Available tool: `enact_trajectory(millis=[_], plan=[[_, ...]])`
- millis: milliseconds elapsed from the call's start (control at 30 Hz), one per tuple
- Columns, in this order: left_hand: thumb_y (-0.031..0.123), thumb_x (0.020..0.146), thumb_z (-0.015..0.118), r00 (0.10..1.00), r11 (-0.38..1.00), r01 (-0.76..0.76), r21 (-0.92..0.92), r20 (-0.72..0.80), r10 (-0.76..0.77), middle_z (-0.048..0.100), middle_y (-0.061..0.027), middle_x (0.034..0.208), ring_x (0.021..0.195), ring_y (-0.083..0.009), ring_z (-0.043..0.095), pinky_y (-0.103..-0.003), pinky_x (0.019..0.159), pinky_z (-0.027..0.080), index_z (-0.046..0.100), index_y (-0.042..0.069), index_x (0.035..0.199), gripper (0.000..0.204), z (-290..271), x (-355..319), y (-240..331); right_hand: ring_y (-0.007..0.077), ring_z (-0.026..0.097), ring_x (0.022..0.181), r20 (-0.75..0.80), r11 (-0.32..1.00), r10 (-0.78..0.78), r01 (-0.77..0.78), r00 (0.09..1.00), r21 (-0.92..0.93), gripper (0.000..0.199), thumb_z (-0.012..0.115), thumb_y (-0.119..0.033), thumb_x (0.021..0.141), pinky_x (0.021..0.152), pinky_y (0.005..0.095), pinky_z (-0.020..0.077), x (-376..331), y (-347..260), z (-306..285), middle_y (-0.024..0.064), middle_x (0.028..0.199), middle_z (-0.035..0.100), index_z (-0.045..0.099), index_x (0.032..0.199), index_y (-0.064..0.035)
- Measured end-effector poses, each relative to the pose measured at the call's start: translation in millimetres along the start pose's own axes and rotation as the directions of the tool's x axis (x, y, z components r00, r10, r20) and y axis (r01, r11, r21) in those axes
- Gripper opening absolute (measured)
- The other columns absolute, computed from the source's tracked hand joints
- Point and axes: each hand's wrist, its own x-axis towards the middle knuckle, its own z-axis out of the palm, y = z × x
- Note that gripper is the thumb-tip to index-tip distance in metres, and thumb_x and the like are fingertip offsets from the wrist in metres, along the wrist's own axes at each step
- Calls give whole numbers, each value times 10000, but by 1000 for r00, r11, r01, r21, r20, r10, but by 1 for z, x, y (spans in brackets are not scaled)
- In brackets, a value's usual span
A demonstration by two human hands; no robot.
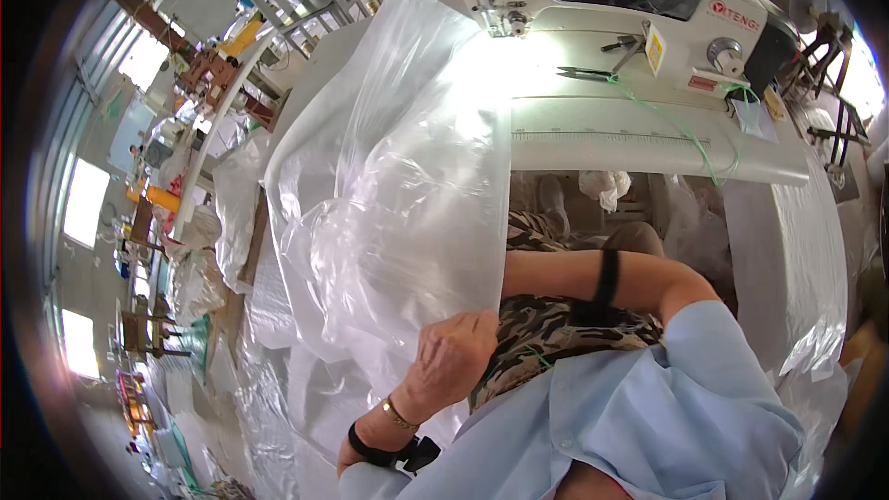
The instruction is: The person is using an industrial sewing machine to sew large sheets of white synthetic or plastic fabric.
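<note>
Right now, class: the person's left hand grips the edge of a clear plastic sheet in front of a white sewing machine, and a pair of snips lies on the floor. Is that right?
Not quite. The snips lie on the sewing machine bed, not the floor, as the head view shows. The rest stands: the left hand has its grip on the edge of the clear plastic sheet in front of the white machine.

A white sewing machine [639,28] sits ahead, black snips [593,69] on its bed beside green thread [681,130].

1. The right hand is hidden behind the plastic sheet [389,185]; only the forearm shows.
2. The left hand [454,352] has its fingertips tucked under the sheet's edge.
3. The sewing machine [630,18] is cut off by the top edge.
4. The far workshop at left is too blurred to read.
</note>
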Motion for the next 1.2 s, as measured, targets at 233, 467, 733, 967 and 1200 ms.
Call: enact_trajectory(millis=[233,467,733,967,1200], plan=[[36,784,594,997,998,68,15,-31,-68,563,-115,698,666,-286,609,-390,573,481,510,32,821,92,45,-13,-4,362,622,742,176,894,447,-429,877,-131,172,625,-203,853,685,418,514,-89,21,-107,177,783,619,661,932,-53],[38,757,584,994,1000,-1,31,-109,4,570,-96,737,703,-255,613,-372,612,505,519,13,874,137,53,-9,2,248,483,1197,-108,816,276,-292,955,-499,302,595,-278,903,1049,446,334,-46,52,-112,86,1143,586,606,1159,-118],[48,752,586,999,997,20,71,-40,-17,535,-94,781,760,-244,603,-368,644,516,520,12,875,144,52,-9,2,316,406,1329,111,894,213,-148,971,-423,514,580,-383,914,1109,478,286,37,57,-83,161,1392,489,536,1326,-78],[18,794,554,988,988,135,-69,-60,-139,493,-139,1024,833,-282,617,-383,654,535,540,-12,943,153,55,-16,-4,301,600,929,-314,897,318,-392,894,-206,143,531,-73,835,806,389,491,-38,74,-155,98,925,637,643,892,-5],[16,827,547,985,975,166,-144,-22,-171,529,-140,1006,820,-301,632,-390,647,537,499,-30,1078,260,53,-19,0,216,540,1069,-298,751,231,-364,926,-550,212,531,-52,794,928,376,421,-71,97,-150,28,1008,625,677,943,-90]])
